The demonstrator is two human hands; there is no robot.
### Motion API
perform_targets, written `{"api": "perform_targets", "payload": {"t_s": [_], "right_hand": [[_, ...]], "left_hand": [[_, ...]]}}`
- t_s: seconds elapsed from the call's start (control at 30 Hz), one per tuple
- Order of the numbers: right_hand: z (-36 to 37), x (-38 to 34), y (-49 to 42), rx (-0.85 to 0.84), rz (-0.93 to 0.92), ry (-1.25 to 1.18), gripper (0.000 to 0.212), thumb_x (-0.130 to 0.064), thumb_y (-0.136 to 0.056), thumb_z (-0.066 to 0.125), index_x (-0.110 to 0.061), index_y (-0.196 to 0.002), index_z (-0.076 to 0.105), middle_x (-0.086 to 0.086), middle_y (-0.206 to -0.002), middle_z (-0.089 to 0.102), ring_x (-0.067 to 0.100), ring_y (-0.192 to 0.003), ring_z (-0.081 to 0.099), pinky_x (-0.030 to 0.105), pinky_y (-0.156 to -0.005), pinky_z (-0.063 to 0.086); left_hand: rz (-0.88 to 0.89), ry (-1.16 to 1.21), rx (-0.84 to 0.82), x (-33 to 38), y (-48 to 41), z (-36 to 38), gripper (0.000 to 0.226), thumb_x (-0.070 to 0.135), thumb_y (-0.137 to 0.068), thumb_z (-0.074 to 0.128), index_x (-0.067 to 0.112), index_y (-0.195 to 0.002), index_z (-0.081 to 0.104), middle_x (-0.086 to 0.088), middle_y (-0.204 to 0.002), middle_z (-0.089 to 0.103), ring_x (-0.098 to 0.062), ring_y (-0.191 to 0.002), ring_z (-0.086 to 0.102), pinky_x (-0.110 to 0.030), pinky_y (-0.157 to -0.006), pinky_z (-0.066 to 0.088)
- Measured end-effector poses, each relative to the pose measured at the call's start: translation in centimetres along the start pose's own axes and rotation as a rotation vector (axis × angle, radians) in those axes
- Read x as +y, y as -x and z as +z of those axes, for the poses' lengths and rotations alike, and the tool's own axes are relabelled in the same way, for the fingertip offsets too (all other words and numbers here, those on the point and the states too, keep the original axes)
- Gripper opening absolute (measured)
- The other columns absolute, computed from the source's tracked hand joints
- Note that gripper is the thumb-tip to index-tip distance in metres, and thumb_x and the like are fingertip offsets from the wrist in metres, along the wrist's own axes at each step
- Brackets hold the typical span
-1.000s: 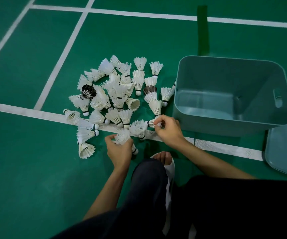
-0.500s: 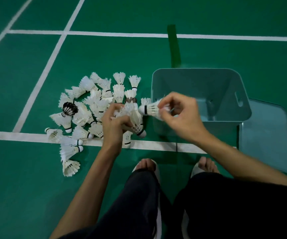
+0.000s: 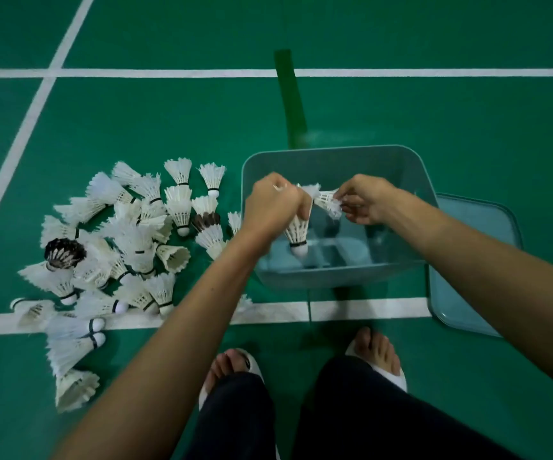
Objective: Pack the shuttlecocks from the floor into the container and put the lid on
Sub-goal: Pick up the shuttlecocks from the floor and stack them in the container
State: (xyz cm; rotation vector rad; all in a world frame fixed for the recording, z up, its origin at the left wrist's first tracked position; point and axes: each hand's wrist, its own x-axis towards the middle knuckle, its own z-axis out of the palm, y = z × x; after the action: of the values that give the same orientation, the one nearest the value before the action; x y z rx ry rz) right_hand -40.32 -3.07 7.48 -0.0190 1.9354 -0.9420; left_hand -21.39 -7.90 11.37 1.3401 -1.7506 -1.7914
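Note:
A pale teal plastic container (image 3: pixel 411 167) stands open on the green floor, its bottom bare. Both hands hover over it. My left hand (image 3: pixel 270 204) grips a white shuttlecock (image 3: pixel 296 232) by its feathers, cork pointing down into the container. My right hand (image 3: pixel 366 200) pinches another white shuttlecock (image 3: pixel 326 200) by its feathers, lying sideways. The flat teal lid (image 3: pixel 474 260) lies on the floor to the right of the container. A pile of several white shuttlecocks (image 3: pixel 135 240) lies left of the container, with one dark-feathered shuttlecock (image 3: pixel 64 254) among them.
White court lines (image 3: pixel 368 310) cross the floor under the pile and in front of the container. A dark green tape strip (image 3: pixel 290 97) runs away behind the container. My two feet in white sandals (image 3: pixel 381 363) stand just before the container.
Both hands have lifted a shuttlecock each from the pile and carried them right, from above the floor line to over the open container. The view has shifted so the container sits nearer the middle.

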Motion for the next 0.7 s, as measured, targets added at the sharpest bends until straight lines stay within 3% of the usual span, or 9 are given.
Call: {"api": "perform_targets", "payload": {"t_s": [0.1,0.2,0.27,0.33,0.4,0.53,0.6,0.7], "right_hand": [[2.2,0.0,-2.7,0.019,-0.010,0.075,0.018,0.002,-0.074,0.074,-0.006,-0.086,0.062,0.008,-0.064,0.062,0.019,-0.051,0.058,0.017,-0.044,0.049],[5.1,0.4,-5.0,-0.015,-0.118,0.202,0.016,0.006,-0.075,0.075,-0.004,-0.078,0.063,0.013,-0.069,0.059,0.018,-0.049,0.052,0.022,-0.049,0.044],[6.8,0.9,-6.1,-0.090,-0.238,0.337,0.014,0.004,-0.077,0.076,-0.006,-0.077,0.067,0.013,-0.067,0.060,0.017,-0.049,0.051,0.024,-0.049,0.043],[8.3,1.4,-6.8,-0.185,-0.366,0.456,0.020,0.005,-0.079,0.075,-0.010,-0.071,0.066,0.008,-0.064,0.062,0.015,-0.050,0.054,0.021,-0.043,0.045],[9.1,1.9,-7.4,-0.185,-0.454,0.527,0.024,0.006,-0.078,0.074,-0.014,-0.068,0.067,0.002,-0.064,0.065,0.016,-0.058,0.060,0.023,-0.052,0.051],[9.6,2.7,-8.6,-0.036,-0.516,0.610,0.011,-0.003,-0.077,0.069,-0.011,-0.077,0.077,0.002,-0.079,0.075,0.017,-0.081,0.071,0.028,-0.080,0.060],[9.8,3.1,-8.7,0.010,-0.504,0.610,0.010,-0.008,-0.077,0.068,-0.011,-0.077,0.077,0.005,-0.080,0.076,0.020,-0.082,0.073,0.032,-0.083,0.062],[10.1,3.3,-8.2,0.010,-0.493,0.594,0.008,-0.009,-0.076,0.070,-0.011,-0.077,0.078,0.005,-0.081,0.077,0.022,-0.081,0.074,0.036,-0.080,0.063]], "left_hand": [[-0.077,-0.311,-0.062,-1.2,-2.5,1.3,0.026,0.006,-0.054,0.065,0.008,-0.080,0.067,-0.004,-0.085,0.071,-0.022,-0.082,0.067,-0.031,-0.070,0.054],[-0.161,-0.656,-0.363,-2.4,-4.3,2.4,0.011,0.014,-0.053,0.061,0.012,-0.056,0.071,-0.002,-0.071,0.071,-0.022,-0.076,0.067,-0.028,-0.064,0.052],[-0.180,-0.858,-0.524,-3.2,-4.7,3.1,0.011,0.016,-0.056,0.060,0.011,-0.054,0.070,-0.006,-0.074,0.070,-0.026,-0.075,0.067,-0.029,-0.062,0.053],[-0.130,-0.995,-0.606,-3.9,-4.5,3.9,0.009,0.018,-0.074,0.061,0.012,-0.069,0.063,-0.007,-0.080,0.064,-0.022,-0.072,0.062,-0.027,-0.056,0.046],[-0.094,-1.044,-0.654,-4.3,-4.3,4.7,0.011,0.023,-0.085,0.058,0.014,-0.090,0.057,-0.004,-0.086,0.059,-0.018,-0.073,0.058,-0.028,-0.057,0.044],[-0.095,-1.066,-0.729,-4.7,-4.8,4.5,0.043,0.035,-0.076,0.061,0.019,-0.116,0.056,-0.004,-0.103,0.064,-0.021,-0.089,0.064,-0.037,-0.077,0.058],[-0.109,-1.086,-0.751,-4.5,-4.9,4.2,0.058,0.039,-0.065,0.059,0.020,-0.120,0.058,-0.006,-0.111,0.066,-0.025,-0.098,0.066,-0.045,-0.090,0.059],[-0.100,-1.089,-0.731,-4.8,-5.0,4.0,0.058,0.041,-0.070,0.069,0.014,-0.120,0.058,-0.010,-0.115,0.066,-0.029,-0.103,0.066,-0.048,-0.091,0.059]]}}
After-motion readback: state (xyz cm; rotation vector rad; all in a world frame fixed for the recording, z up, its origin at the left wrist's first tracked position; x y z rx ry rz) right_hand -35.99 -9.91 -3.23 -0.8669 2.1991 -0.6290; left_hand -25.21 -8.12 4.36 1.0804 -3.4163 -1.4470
